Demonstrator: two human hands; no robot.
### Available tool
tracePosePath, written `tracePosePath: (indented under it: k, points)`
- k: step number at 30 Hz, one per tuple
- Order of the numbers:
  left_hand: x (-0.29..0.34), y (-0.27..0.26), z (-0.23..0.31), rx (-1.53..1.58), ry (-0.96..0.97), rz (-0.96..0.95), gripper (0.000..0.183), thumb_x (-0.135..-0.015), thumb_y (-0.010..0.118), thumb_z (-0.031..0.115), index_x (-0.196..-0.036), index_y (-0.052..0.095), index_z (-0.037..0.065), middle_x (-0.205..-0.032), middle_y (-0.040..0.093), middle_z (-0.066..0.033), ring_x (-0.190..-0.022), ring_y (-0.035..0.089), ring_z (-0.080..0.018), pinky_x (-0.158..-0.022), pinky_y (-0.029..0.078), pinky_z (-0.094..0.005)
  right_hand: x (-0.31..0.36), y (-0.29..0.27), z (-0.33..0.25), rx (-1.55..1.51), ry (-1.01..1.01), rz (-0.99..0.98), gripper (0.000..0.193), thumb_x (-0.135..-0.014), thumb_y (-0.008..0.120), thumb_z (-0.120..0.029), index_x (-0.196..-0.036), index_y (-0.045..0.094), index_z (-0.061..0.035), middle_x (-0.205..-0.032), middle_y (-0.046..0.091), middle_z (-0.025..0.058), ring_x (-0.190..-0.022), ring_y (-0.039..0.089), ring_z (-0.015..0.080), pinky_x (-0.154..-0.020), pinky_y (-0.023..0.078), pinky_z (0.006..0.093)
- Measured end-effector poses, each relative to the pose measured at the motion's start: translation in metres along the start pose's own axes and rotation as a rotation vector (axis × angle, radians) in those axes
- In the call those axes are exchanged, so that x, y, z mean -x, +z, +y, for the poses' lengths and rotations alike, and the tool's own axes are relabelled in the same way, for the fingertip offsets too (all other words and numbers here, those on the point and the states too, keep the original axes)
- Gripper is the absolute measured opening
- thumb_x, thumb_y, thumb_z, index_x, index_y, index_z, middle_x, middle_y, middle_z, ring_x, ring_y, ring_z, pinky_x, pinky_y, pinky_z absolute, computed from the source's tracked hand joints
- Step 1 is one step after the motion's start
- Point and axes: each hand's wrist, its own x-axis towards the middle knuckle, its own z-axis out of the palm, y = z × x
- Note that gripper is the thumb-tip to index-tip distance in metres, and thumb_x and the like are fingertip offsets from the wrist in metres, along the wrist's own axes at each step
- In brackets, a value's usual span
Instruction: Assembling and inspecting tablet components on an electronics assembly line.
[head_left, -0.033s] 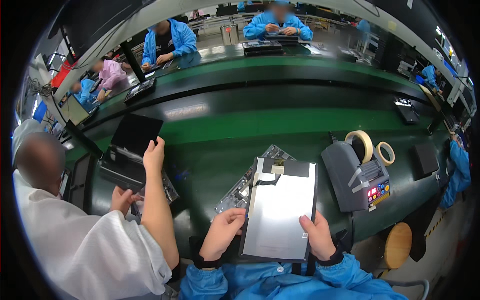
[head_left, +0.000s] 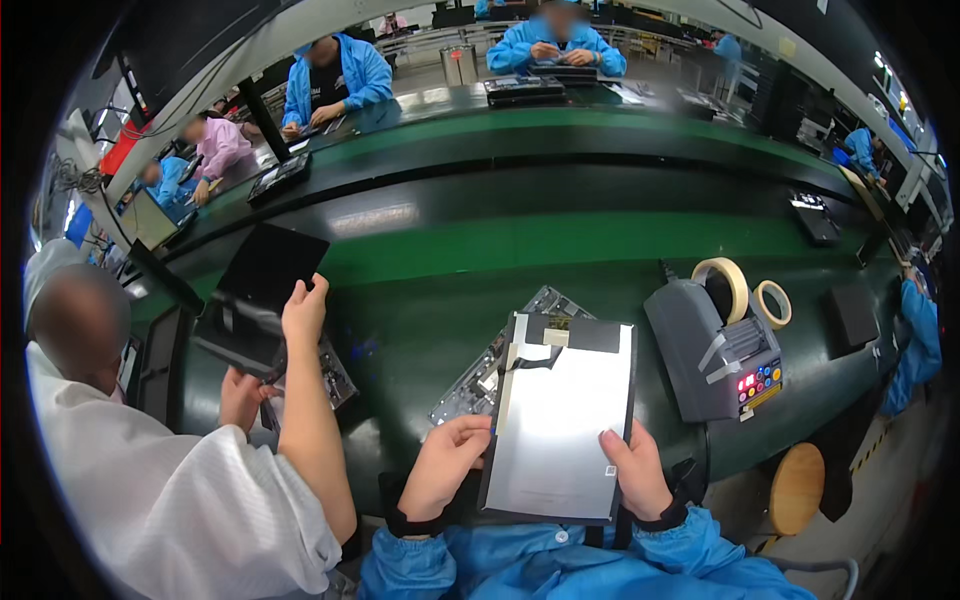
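Between my hands is a flat display panel (head_left: pixel 555 430), its silvery back facing up, with black edges and a strip of dark and yellowish tape near its far end. My left hand (head_left: pixel 445 465) has its fingers closed at the panel's left edge. On the right edge, my right hand (head_left: pixel 640 470) grips it with the thumb on top and the other fingers hidden beneath. Partly covered by the panel, an opened device chassis (head_left: pixel 465 395) with exposed circuitry lies on the green bench (head_left: pixel 400 290).
A grey tape dispenser (head_left: pixel 700 340) with lit buttons and tape rolls stands to the right, near a black block (head_left: pixel 850 320). At my left a co-worker (head_left: pixel 180 480) handles a black panel (head_left: pixel 270 265). A wooden stool (head_left: pixel 797 490) is at lower right. Other people sit across the bench.
My hands and the display panel stay almost where they were. The co-worker's black panel and hands have shifted very slightly.
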Motion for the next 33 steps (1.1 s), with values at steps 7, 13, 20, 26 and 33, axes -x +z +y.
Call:
tracePosePath:
  k: [7,13,20,26,33]
  points:
    - [0.000,0.003,0.001,0.003,-0.074,0.064,0.018,-0.089,0.058,0.011,-0.103,0.058,-0.001,-0.088,0.064,-0.0028,-0.075,0.059,-0.0076,-0.064,0.047,-0.0200,0.004,-0.001,0.003,0.055,0.000,0.032,0.029,-0.094,0.050,-0.008,-0.121,0.048,0.0042,-0.110,0.060,0.0082,-0.097,0.056,0.0122,-0.086,0.045,0.0270]
    - [0.001,0.002,-0.005,0.054,-0.077,0.020,0.020,-0.090,0.058,0.010,-0.105,0.058,-0.002,-0.090,0.065,-0.0052,-0.076,0.061,-0.0097,-0.065,0.050,-0.0216,0.007,-0.005,0.005,-0.014,0.001,0.024,0.028,-0.095,0.051,-0.011,-0.119,0.049,0.0042,-0.110,0.060,0.0090,-0.096,0.056,0.0127,-0.085,0.045,0.0273]
    - [0.001,0.002,-0.007,0.070,-0.085,0.025,0.018,-0.090,0.058,0.007,-0.105,0.058,-0.003,-0.092,0.065,-0.0073,-0.078,0.062,-0.0113,-0.066,0.051,-0.0234,0.008,-0.006,0.008,-0.013,-0.011,0.026,0.030,-0.095,0.051,-0.012,-0.119,0.048,0.0043,-0.110,0.060,0.0096,-0.096,0.056,0.0130,-0.086,0.045,0.0279]
    - [0.004,-0.003,-0.013,0.106,-0.080,0.037,0.017,-0.090,0.057,0.008,-0.105,0.059,-0.002,-0.094,0.065,-0.0075,-0.080,0.063,-0.0125,-0.065,0.051,-0.0237,0.006,-0.003,0.014,-0.003,-0.002,0.056,0.030,-0.093,0.053,-0.011,-0.119,0.049,0.0042,-0.110,0.060,0.0098,-0.096,0.056,0.0133,-0.086,0.045,0.0282]
    - [0.006,0.000,-0.014,0.054,-0.063,-0.059,0.023,-0.090,0.057,0.012,-0.108,0.058,-0.002,-0.096,0.064,-0.0054,-0.083,0.061,-0.0093,-0.067,0.049,-0.0219,0.010,-0.009,0.010,0.018,0.002,0.073,0.028,-0.093,0.050,-0.009,-0.118,0.049,0.0040,-0.107,0.061,0.0102,-0.094,0.057,0.0141,-0.086,0.044,0.0288]
